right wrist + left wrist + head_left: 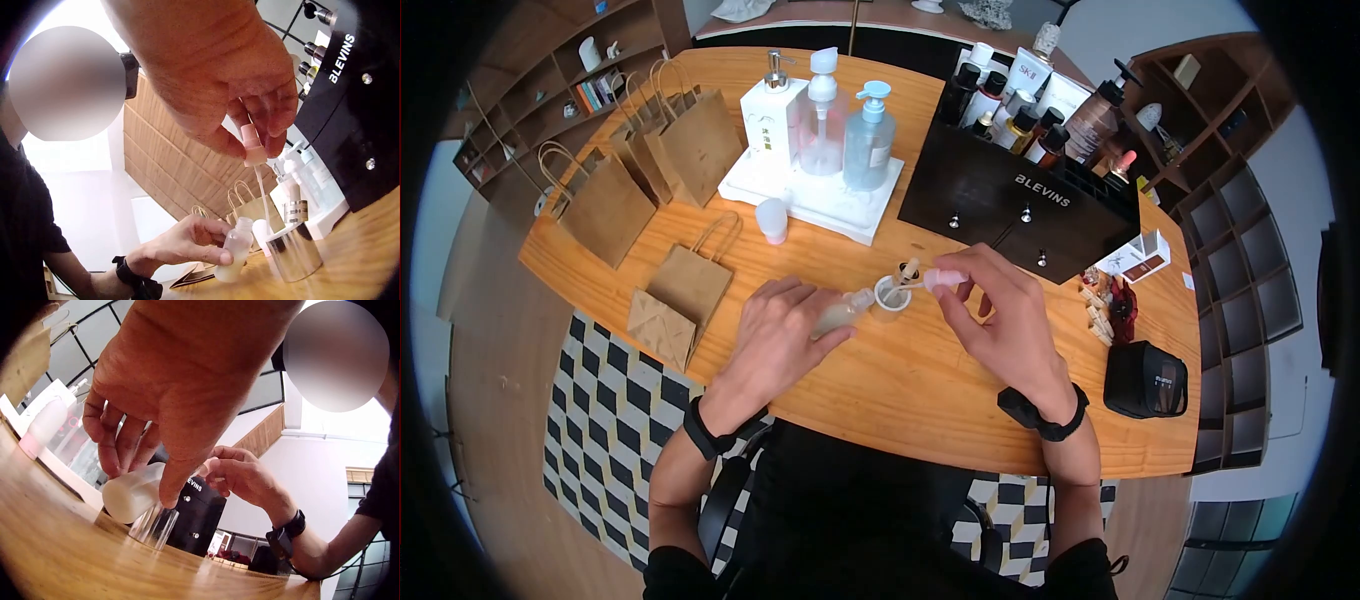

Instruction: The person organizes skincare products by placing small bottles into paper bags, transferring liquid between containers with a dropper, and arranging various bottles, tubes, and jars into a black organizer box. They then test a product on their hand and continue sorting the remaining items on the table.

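The left hand (785,325) grips a small frosted bottle (840,313) of pale liquid, uncapped and tilted toward a silver cup (891,311) on the table. Thumb and fingers of the right hand (1005,320) pinch a pink pump top (251,142); its thin tube (264,199) points down to the cup's rim in the right wrist view. A small dropper-like piece with a silver collar (295,211) stands at the cup, whether inside or behind it I cannot tell. Under the left hand, the bottle (128,499) shows its base in the left wrist view.
A white tray (850,226) holds several pump bottles, with a frosted cap (772,221) before it. Kraft bags (605,210) stand at the left. A black organizer (1000,205) with cosmetics is behind the right hand; a black pouch (1140,380) lies at the right.
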`<state>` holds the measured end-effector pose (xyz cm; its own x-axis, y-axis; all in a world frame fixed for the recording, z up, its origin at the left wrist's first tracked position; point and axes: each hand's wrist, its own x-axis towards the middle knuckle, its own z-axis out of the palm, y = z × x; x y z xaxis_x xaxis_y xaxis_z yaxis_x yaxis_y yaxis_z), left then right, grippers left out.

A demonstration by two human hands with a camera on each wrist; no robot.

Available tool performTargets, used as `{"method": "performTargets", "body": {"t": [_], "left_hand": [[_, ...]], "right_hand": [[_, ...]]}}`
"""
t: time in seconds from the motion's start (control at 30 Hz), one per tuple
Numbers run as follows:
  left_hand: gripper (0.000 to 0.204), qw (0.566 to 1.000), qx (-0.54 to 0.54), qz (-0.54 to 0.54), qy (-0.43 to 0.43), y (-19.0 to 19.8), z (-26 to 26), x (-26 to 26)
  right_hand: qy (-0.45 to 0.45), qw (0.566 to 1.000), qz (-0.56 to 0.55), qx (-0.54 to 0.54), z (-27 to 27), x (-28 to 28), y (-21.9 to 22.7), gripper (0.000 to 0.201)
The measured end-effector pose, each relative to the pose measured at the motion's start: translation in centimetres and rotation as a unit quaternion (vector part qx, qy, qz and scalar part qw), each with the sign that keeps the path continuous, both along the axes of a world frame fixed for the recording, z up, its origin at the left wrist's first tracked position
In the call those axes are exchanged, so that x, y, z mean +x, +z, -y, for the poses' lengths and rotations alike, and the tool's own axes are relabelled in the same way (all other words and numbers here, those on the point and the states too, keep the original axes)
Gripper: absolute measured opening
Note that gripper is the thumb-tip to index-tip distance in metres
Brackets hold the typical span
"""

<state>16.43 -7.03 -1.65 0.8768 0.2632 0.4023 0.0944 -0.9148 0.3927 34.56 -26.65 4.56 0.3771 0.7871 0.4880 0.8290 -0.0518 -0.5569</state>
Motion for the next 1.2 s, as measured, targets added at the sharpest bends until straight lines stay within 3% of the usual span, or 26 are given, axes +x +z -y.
{"method": "performTargets", "body": {"t": [1.2], "left_hand": [[0.038,1.000,-0.005,-0.005,-0.010,0.38,0.63,-0.20]], "right_hand": [[0.045,0.994,0.100,-0.021,0.25,-0.16,-0.60,0.022]]}}
